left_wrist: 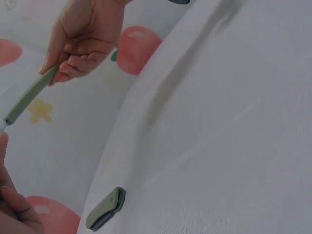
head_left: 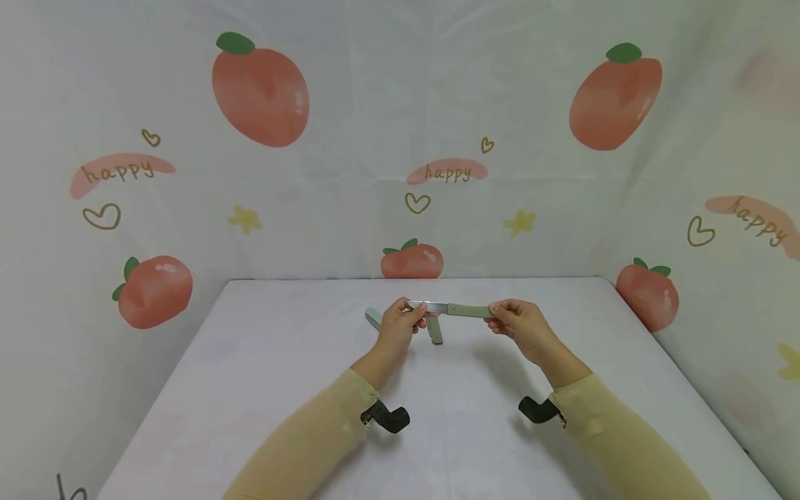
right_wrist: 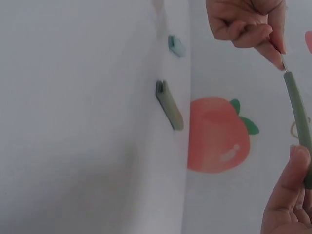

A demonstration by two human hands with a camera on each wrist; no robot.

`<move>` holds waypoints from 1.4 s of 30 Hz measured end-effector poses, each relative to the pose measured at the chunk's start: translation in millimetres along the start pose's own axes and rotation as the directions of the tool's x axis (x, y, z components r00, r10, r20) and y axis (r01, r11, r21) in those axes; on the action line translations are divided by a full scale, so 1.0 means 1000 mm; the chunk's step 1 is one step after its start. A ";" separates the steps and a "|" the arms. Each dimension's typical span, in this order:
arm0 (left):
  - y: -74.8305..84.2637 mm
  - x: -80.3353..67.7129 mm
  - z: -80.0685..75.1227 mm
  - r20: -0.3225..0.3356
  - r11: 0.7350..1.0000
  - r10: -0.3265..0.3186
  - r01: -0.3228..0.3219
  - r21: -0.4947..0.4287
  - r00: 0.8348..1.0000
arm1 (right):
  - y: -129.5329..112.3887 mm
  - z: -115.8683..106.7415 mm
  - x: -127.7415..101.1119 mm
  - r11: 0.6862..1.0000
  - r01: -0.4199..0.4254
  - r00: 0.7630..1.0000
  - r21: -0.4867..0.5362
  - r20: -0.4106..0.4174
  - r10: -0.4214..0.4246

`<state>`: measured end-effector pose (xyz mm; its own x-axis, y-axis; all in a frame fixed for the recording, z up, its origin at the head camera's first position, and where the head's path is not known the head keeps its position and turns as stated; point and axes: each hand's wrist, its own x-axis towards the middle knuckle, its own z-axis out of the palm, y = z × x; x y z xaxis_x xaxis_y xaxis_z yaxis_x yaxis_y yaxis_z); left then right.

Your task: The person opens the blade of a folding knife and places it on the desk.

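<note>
Knife [head_left: 448, 309] between both hands; second sheath [right_wrist: 176, 46] clearest from right wrist.

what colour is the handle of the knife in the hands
Sage green handle, gripped by the right hand; clearest in the head view.

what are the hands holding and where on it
A small knife, held level above the table: the left hand pinches the metal blade end, the right hand grips the green handle's end.

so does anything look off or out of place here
Nothing stands out. The left hand pinches the bare blade end of a small knife, the right hand its green handle, above the table; a green sheath lies there.
</note>
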<state>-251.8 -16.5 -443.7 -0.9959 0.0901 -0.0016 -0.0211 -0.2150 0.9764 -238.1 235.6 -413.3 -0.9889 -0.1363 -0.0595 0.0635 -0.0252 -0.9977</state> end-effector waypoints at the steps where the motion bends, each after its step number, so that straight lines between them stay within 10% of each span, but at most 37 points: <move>1: 0.001 0.000 -0.001 0.010 1.000 -0.002 0.002 0.017 1.000 | 0.000 -0.001 0.000 1.000 -0.001 1.000 -0.011 0.004 0.001; 18: 0.018 -0.001 -0.032 0.293 0.921 -0.180 0.056 0.386 0.939 | -0.010 -0.030 -0.001 0.963 -0.034 0.954 -0.269 0.279 0.112; 32: 0.020 -0.002 -0.044 0.448 0.876 -0.260 0.015 0.481 0.855 | -0.007 -0.037 0.001 0.932 -0.041 0.893 -0.361 0.405 0.197; 42: 0.020 -0.003 -0.045 0.451 0.875 -0.306 0.061 0.480 0.839 | -0.006 -0.036 -0.004 0.888 0.070 0.913 -0.455 0.389 0.127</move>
<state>-253.4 -64.4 -433.9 -0.7895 0.5795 -0.2023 -0.0373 0.2837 0.9582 -239.5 271.5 -408.2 -0.8420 -0.5125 -0.1684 -0.0735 0.4184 -0.9053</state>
